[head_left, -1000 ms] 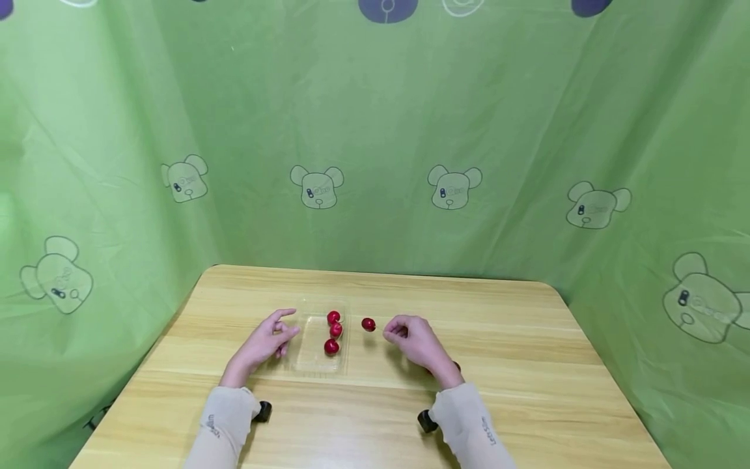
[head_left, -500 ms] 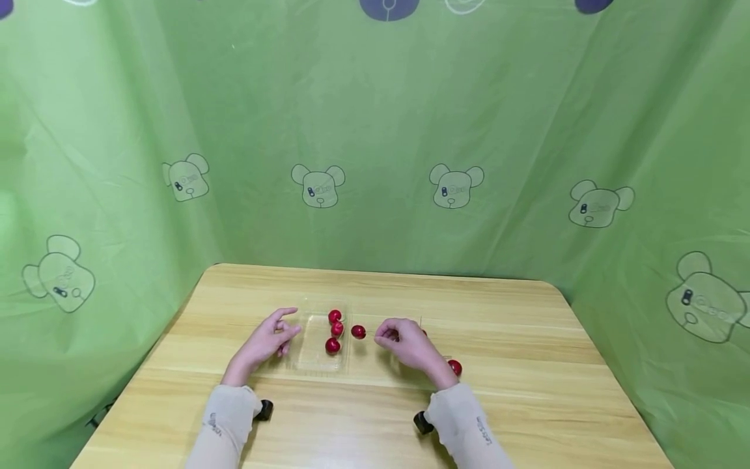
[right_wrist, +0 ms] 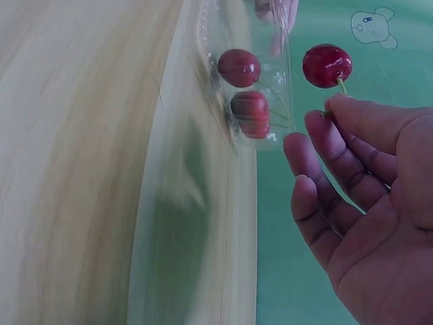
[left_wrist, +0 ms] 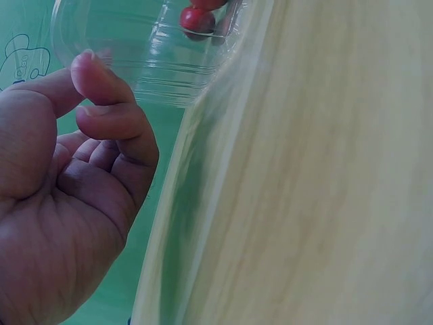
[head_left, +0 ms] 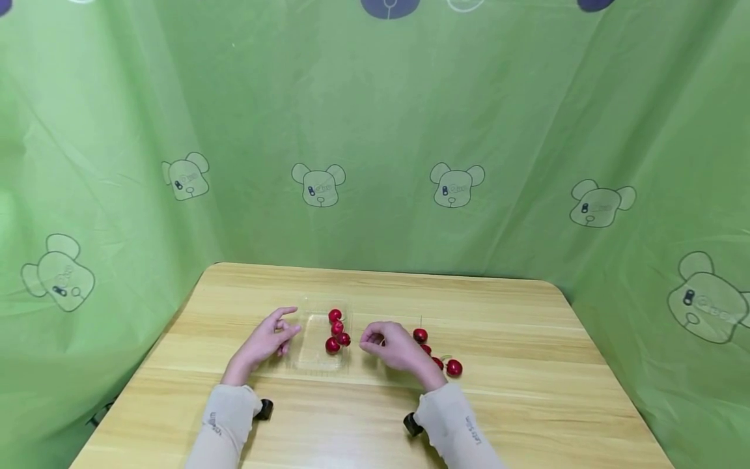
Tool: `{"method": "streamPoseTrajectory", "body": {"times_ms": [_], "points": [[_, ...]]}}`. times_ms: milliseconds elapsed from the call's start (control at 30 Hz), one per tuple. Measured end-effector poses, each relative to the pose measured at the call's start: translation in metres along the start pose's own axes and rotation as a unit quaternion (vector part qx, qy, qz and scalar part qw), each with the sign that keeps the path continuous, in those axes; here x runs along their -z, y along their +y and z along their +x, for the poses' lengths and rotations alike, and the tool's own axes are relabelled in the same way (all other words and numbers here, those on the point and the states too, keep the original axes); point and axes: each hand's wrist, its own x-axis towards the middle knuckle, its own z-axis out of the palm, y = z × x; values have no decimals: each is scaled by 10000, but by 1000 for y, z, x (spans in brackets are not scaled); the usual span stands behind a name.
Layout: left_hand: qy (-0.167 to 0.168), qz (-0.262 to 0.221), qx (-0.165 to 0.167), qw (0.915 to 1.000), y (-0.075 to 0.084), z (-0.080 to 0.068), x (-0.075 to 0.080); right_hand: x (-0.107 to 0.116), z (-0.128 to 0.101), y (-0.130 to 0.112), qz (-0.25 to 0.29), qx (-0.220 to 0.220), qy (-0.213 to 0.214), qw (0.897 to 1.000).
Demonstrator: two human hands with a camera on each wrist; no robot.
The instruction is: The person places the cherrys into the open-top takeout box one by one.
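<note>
My right hand (head_left: pixel 392 346) pinches a red cherry (right_wrist: pixel 327 66) by its thin green stem between thumb and index fingertip. In the head view this cherry overlaps the right side of a clear plastic box (head_left: pixel 307 366). Inside the box, along its right wall, lie three more cherries, one of them nearest the back (head_left: pixel 334 316). At the box's left edge is my left hand (head_left: pixel 266 341), with index finger and thumb held apart and the other fingers loosely bent. The left wrist view shows its fingertips right by the box wall (left_wrist: pixel 169 91), gripping nothing.
Several more cherries (head_left: pixel 454 368) with stems lie on the wooden table (head_left: pixel 527 391) beside and behind my right wrist. A green curtain (head_left: pixel 375 98) with printed bear faces hangs around the table's back and sides.
My right hand has moved left, carrying the cherry from beside the box to over its right side. Cherries behind the right wrist have come into sight. The left hand stays put.
</note>
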Motion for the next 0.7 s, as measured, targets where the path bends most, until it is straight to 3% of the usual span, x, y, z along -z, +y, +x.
{"method": "streamPoseTrajectory", "body": {"times_ms": [700], "points": [[12,133,-49,9999,0,0,1,-15,9,-11,-207,104,-218,9995]]}}
